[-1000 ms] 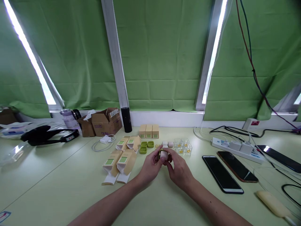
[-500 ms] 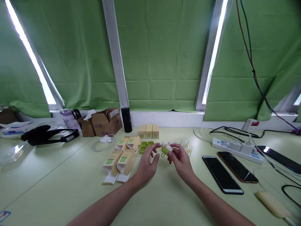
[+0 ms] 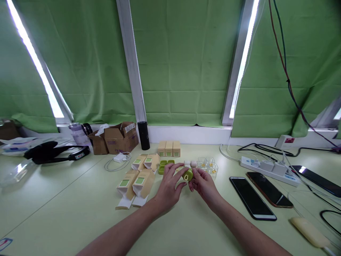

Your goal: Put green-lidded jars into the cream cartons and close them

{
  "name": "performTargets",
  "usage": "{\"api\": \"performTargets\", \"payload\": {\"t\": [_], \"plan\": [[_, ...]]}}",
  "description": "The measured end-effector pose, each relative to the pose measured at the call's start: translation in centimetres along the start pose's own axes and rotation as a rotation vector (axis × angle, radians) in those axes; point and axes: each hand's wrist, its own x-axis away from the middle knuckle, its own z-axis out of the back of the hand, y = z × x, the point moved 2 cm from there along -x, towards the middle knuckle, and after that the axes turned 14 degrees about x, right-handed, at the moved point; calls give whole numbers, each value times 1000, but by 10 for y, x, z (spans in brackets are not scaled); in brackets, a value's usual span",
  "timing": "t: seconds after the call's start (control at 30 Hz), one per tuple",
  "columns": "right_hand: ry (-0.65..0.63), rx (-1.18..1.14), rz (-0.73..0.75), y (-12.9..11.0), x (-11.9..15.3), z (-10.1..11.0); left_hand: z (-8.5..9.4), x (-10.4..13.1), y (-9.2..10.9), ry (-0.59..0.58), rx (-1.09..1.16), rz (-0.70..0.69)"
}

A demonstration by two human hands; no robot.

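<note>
- From my head view: my right hand [image 3: 206, 188] pinches a green case [image 3: 188, 175] above the table [image 3: 186, 224], near the white pieces [image 3: 193, 164].
- My left hand's [image 3: 169, 186] fingertips meet its left side; whether gripping, I cannot tell.
- Light, opposed fingertips should steady it best.

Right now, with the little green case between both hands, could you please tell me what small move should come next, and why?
I would probably turn the green case slightly with the left hand while the right hand holds it: the left fingertips are already at its side, and the right hand hides its far right end from this view.
</note>
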Motion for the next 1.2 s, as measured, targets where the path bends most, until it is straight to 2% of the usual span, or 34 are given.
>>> {"api": "performTargets", "payload": {"t": [0.23, 0.37, 0.63, 0.83, 0.93, 1.0, 1.07, 1.2], "plan": [[-32, -39, 6, 2, 1, 2, 1, -3, -4, 84, 80, 36], [-50, 6, 6, 0, 2, 4, 3, -6, -4, 116, 144, 102], [-28, 75, 5, 0, 3, 9, 2, -8, -12, 209, 334, 367], [-12, 174, 7, -1, 2, 10, -2, -12, -22, 153, 575, 535], [41, 364, 74, -2, -2, 14, -2, -13, -25, 163, 644, 590], [128, 567, 168, -6, -5, 21, -1, -13, -28, 202, 667, 625], [240, 835, 243, -14, -7, 32, 0, -13, -31, 245, 689, 650], [458, 1499, 284, -34, -11, 63, 1, -13, -35, 302, 725, 675]]}}
